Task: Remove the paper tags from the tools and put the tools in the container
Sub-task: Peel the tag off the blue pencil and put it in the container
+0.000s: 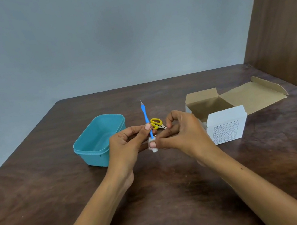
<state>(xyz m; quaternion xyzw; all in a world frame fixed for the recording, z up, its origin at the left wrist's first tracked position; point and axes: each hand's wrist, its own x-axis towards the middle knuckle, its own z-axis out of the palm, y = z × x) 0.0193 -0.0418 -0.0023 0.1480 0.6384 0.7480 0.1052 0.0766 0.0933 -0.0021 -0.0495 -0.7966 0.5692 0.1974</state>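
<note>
We see a slim blue tool (146, 117) with a fine metal tip, held upright, pinched in our left hand (127, 145). Our right hand (182, 131) pinches the white paper tag (152, 145) wrapped round its lower end. Left of the left hand sits a smooth teal plastic container (99, 141), rounded-rectangular; we see nothing inside. Yellow-handled scissors (157, 123) lie just beyond our fingers. Right of the right hand stands an open cardboard box (223, 113).

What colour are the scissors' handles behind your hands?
Yellow: the small scissors' loop handles show best in the head view.
</note>
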